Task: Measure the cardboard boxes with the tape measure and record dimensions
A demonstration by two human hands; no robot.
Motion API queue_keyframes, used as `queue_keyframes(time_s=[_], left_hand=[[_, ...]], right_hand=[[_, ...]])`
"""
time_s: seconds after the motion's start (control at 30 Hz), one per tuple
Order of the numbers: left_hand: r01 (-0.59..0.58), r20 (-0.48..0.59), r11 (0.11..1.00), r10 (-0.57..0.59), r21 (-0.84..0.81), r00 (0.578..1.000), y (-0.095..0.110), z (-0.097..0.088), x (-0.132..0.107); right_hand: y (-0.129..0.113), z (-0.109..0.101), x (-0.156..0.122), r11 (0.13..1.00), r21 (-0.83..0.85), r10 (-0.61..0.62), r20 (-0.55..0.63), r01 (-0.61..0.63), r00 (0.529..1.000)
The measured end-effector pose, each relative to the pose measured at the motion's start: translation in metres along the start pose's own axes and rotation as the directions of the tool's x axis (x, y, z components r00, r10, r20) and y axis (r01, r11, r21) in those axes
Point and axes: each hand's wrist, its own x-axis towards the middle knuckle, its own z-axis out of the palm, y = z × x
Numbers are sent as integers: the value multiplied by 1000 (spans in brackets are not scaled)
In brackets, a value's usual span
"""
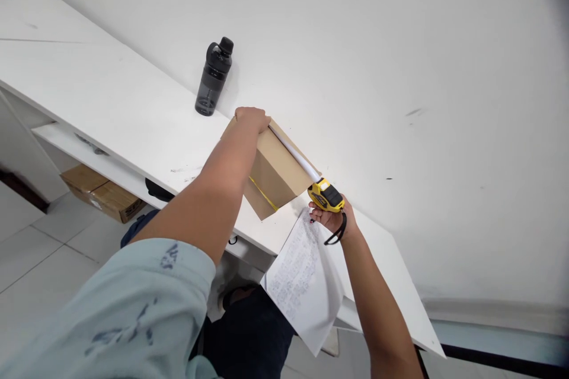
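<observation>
A brown cardboard box (278, 160) stands on the white table, a thin yellow line across its near side. My left hand (252, 117) is closed over its far left end, where the white tape blade (296, 151) begins; the fingertips are partly hidden. The blade runs along the box's top to a yellow and black tape measure (326, 194). Under that case, the fingers of my right hand (335, 219) are curled around it, and a black wrist strap (338, 232) dangles. Close below, a handwritten sheet of paper (302, 272) hangs over the table's front edge.
A dark water bottle (212, 80) stands against the wall on the white table (111, 83), left of the box. Below the tabletop, a taped carton (102, 192) sits near the tiled floor. The wall rises directly behind the table.
</observation>
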Motion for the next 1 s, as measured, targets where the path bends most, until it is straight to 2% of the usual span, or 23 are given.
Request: queue_keyframes(time_s=[0.1,0.17,0.23,0.27,0.3,0.37,0.4,0.43,0.5,0.57,0.7,0.83,0.9,1.0], left_hand=[[33,15,995,-35,98,999,0,0,0],[17,15,995,-18,101,1000,-1,-1,-1],[-11,7,997,10,77,1000,-3,-2,-2],[-21,0,998,21,66,1000,-4,-2,-3],[-24,-7,998,25,62,1000,-5,-3,-4],[-13,-11,996,14,84,1000,-5,-4,-4],[-3,-10,995,4,103,1000,-4,-4,-3],[4,-8,993,-3,120,1000,-3,-4,-3],[12,9,990,-13,142,1000,0,-5,-2],[14,40,987,-21,161,999,3,-6,-2],[-6,81,975,-12,222,997,7,-12,-9],[-14,84,974,-5,227,996,11,-17,-18],[-7,93,970,-16,242,996,14,-19,-23],[-13,115,960,-20,279,993,17,-22,-28]], right_hand=[[-1,0,1,998,56,5,-45,-3,999],[-5,-1,1,999,50,-10,-75,14,997],[-13,0,-2,996,-17,-93,-163,91,982],[-19,1,-6,984,-76,-177,-241,163,954],[-24,2,-11,956,-160,-285,-323,244,903],[-33,6,-25,848,-391,-507,-405,357,761],[-36,9,-32,775,-510,-595,-391,373,702],[-38,11,-40,700,-612,-659,-352,369,665],[-38,14,-52,572,-744,-730,-268,346,629],[-36,15,-58,490,-807,-769,-223,329,598],[-40,11,-59,370,-873,-827,-155,316,541],[-52,12,-52,299,-876,-901,-128,379,414],[-54,17,-45,251,-875,-925,-92,414,368],[-52,28,-27,203,-867,-924,-15,456,382]])
